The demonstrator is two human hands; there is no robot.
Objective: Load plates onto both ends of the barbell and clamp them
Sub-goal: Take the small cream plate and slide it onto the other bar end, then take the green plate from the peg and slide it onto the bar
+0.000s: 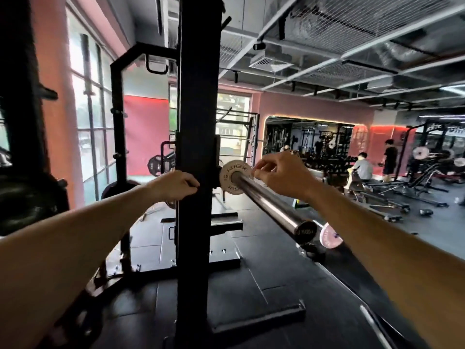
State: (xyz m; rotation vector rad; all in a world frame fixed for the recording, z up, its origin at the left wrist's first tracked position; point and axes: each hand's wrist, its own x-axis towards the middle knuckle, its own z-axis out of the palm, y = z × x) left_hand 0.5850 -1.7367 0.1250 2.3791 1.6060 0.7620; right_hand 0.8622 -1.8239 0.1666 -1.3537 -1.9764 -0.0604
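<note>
- The barbell sleeve (pixel 266 204), a polished steel tube, runs from the middle of the frame down toward the lower right, ending in a dark round end cap (pixel 305 230).
- A small white plate (pixel 227 178) with dark lettering sits on the sleeve at its inner end, at the centre of the frame, just beside the rack upright.
- The right hand (pixel 279 175) reaches in from the lower right; its fingers are curled and its fingertips (pixel 259 170) pinch the right edge of the white plate.
- The left hand (pixel 176 183) comes in from the lower left and meets the left side of the black rack upright (pixel 193 147). Its fingers are curled against the post's edge; whether they wrap round the post or something behind it cannot be told.
- The upright stands through the centre of the frame from top to bottom, its base plate on the dark rubber floor (pixel 264 273).
- A second pale plate (pixel 331 235) lies on the floor just right of the end cap, partly hidden by the right forearm.
- At the left edge a large dark plate (pixel 27 197) shows, blurred.
- In the far right background two people (pixel 364 167) are among benches and racks, in front of a wall mirror.
</note>
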